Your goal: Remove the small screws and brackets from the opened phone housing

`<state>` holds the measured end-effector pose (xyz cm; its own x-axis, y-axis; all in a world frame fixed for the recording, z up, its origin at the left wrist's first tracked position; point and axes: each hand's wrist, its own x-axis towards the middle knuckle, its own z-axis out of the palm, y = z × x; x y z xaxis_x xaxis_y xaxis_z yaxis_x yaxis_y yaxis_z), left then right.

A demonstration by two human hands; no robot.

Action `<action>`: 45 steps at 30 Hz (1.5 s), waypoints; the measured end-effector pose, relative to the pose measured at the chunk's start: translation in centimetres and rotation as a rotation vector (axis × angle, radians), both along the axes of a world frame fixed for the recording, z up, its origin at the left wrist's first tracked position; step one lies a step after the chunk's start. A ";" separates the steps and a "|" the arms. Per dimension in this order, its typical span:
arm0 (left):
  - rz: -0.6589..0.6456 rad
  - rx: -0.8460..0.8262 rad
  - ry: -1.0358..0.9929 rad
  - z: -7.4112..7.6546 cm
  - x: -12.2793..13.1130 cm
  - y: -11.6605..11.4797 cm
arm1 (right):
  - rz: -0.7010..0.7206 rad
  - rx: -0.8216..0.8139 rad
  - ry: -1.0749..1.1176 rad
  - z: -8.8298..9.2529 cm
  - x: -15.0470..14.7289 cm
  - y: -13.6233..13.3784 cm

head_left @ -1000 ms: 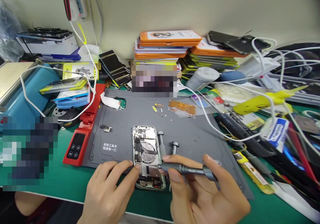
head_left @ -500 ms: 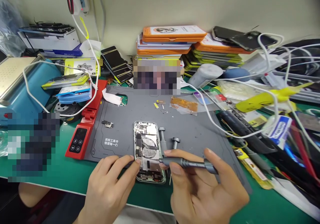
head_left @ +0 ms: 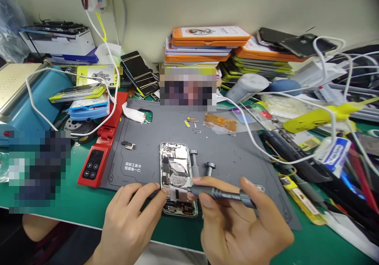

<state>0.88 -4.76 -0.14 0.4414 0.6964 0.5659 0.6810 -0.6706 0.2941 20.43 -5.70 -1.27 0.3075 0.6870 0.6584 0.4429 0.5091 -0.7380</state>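
Observation:
An opened phone [head_left: 177, 174] lies face up on the grey mat [head_left: 225, 154], its inner parts showing. My right hand [head_left: 233, 213] holds a dark screwdriver [head_left: 219, 192] almost level between thumb and fingers, its tip over the phone's lower right part. My left hand [head_left: 139, 209] is at the phone's left edge, fingers bent together, with a dark thin item partly visible under them; what exactly they grip is hidden. Two more screwdrivers [head_left: 210, 166] lie just right of the phone, partly behind my right hand. A small phone part [head_left: 128, 145] rests on the mat to the left.
A red device with buttons [head_left: 93, 166] borders the mat's left side. Orange boxes [head_left: 207, 38] are stacked at the back. White cable [head_left: 251, 138] loops over the right side, near tools and a yellow-handled item [head_left: 316, 119]. Small parts lie mid-mat.
The view has shifted slightly, so the background sits a little differently. Both hands and the screwdriver keep nearly the same place at the phone.

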 end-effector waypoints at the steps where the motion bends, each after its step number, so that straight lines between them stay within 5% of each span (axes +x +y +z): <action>1: 0.000 0.003 0.003 0.0 0.0 0.0 | 0.009 -0.005 -0.011 -0.1 0.0 0.0; 19: 0.017 0.001 0.011 -0.1 0.5 -0.1 | 0.112 -0.018 -0.122 -0.5 -0.3 0.1; 45: -0.055 0.017 0.153 -0.6 0.0 -0.3 | 0.015 -0.003 -0.056 -0.1 0.2 0.1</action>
<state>0.87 -5.08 -0.73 0.5608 0.6593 0.5008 0.6788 -0.7124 0.1778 20.61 -5.61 -1.33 0.2598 0.6932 0.6723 0.4764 0.5135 -0.7136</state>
